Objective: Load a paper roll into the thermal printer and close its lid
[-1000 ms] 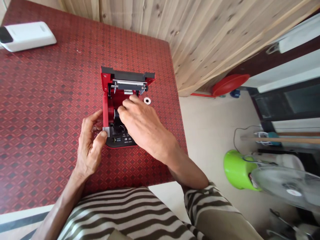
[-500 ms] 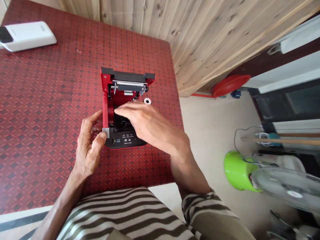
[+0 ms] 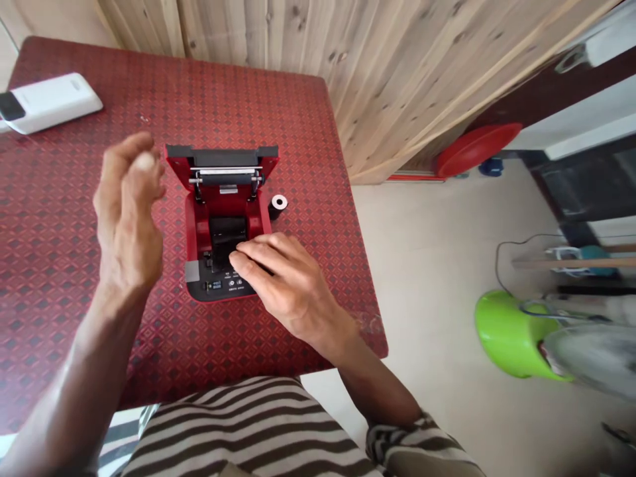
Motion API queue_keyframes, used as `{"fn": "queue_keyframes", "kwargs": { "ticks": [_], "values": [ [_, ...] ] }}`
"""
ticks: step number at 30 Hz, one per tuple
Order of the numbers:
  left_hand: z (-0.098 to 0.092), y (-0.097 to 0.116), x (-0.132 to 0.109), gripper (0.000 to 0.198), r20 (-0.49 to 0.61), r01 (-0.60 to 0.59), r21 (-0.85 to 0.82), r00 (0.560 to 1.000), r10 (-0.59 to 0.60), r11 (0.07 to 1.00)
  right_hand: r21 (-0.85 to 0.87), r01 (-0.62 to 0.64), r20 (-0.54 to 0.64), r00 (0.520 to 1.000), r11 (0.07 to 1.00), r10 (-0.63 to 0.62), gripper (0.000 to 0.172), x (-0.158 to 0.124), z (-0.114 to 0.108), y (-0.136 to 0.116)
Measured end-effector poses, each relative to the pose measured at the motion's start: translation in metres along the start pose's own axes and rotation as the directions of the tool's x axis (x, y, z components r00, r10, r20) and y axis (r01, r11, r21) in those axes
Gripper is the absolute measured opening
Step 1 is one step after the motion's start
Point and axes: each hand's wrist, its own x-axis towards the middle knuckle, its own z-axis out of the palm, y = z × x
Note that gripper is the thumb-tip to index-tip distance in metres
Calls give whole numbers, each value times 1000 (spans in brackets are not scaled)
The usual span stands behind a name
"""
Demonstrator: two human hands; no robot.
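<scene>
A small red and black receipt printer [image 3: 203,289] stands on the table with its lid [image 3: 223,157] raised, showing a roller inside. In its bay lies a black roll [image 3: 228,228], whose strip [image 3: 220,257] reaches toward the front panel. My right hand [image 3: 291,288] is over the panel's right part, fingertips closed at the strip's edge; the thumb is mostly hidden. My left hand [image 3: 128,212] is raised to the left of the printer, apart from it. It is slightly blurred, fingers loosely bent, with nothing visible in it.
A small black roll with a white end [image 3: 279,203] stands right of the printer. On the red patterned table [image 3: 308,146], a white power bank [image 3: 54,103] lies at the far left. Wooden boards [image 3: 278,40] rise behind. A green bucket [image 3: 507,338] is on the floor to the right.
My left hand has let go of the printer's left side and risen up and left. My right hand has drawn back from over the bay to the front panel, uncovering the black roll.
</scene>
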Motion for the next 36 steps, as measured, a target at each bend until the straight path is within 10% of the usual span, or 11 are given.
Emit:
{"fn": "queue_keyframes", "kwargs": {
  "ticks": [7,21,36],
  "values": [
    [34,11,49,36,-4,234,-110,972,-236,966,-87,36,-53,998,996,-40,16,-3,0,-1],
    [-9,-1,-57,68,306,333,-122,909,-283,935,-54,10,14,1000,999,-10,21,-14,-12,-11],
    [-1,6,-64,61,287,302,-96,921,-264,948,-139,61,29,998,988,-57,20,-10,-6,-5]
  ]
}}
